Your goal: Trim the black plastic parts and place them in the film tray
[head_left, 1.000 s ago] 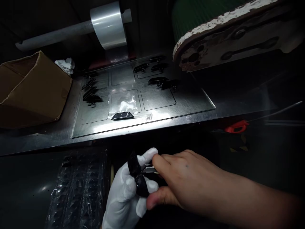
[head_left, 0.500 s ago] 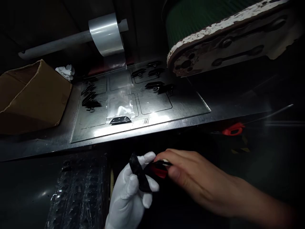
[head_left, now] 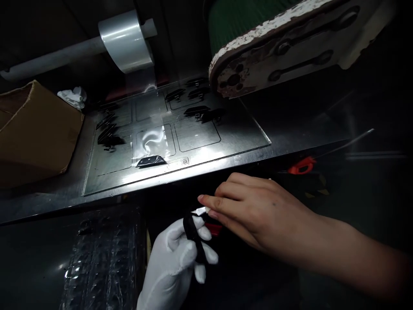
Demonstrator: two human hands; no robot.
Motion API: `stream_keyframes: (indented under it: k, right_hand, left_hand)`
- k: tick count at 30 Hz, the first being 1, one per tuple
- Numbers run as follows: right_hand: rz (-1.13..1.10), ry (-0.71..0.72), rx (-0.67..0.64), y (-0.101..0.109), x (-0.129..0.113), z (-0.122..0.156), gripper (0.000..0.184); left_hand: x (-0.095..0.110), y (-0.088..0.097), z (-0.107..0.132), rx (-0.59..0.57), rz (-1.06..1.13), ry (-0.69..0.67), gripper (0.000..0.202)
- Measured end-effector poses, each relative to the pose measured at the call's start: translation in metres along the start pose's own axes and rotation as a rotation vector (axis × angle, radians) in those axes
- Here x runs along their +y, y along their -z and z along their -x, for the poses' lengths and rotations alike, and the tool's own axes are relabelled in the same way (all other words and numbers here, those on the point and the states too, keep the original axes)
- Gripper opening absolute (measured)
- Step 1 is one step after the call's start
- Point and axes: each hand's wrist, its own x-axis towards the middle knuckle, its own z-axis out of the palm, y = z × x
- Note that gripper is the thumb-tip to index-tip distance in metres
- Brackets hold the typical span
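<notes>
My left hand (head_left: 176, 269), in a white glove, is closed round a small black plastic part (head_left: 193, 236) held upright below the metal bench edge. My bare right hand (head_left: 254, 213) reaches in from the right and grips a red-handled cutter (head_left: 213, 227) whose short pale blade (head_left: 200, 211) touches the top of the black part. On the metal plate (head_left: 226, 144) above lie several more black parts (head_left: 201, 113), and one black part (head_left: 151, 161) sits in a clear bag near the plate's front edge.
A roll of clear film (head_left: 125, 41) hangs on a rod at the back. A brown cardboard box (head_left: 35, 129) stands at the left. A worn white machine arm (head_left: 274, 47) overhangs the right. A clear blister tray (head_left: 103, 262) lies bottom left; a red tool (head_left: 301, 165) at right.
My right hand has lifted and turned so its back faces up, bringing the blade to the top of the black part. The head view has shifted right, so the bench sits further left.
</notes>
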Motion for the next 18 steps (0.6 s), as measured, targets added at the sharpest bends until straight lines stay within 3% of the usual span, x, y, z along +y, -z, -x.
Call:
stream_keyframes:
  k: [13,18]
  right_hand:
    - [0.128,-0.034,-0.045,-0.012,-0.003,0.0,0.031]
    - [0.182,-0.009,-0.12,-0.012,-0.002,-0.006,0.027]
  left_hand:
    - [0.005,0.004,-0.001,0.035,-0.147,0.07,0.036]
    - [0.004,0.015,-0.002,-0.031,-0.159,0.135,0.029]
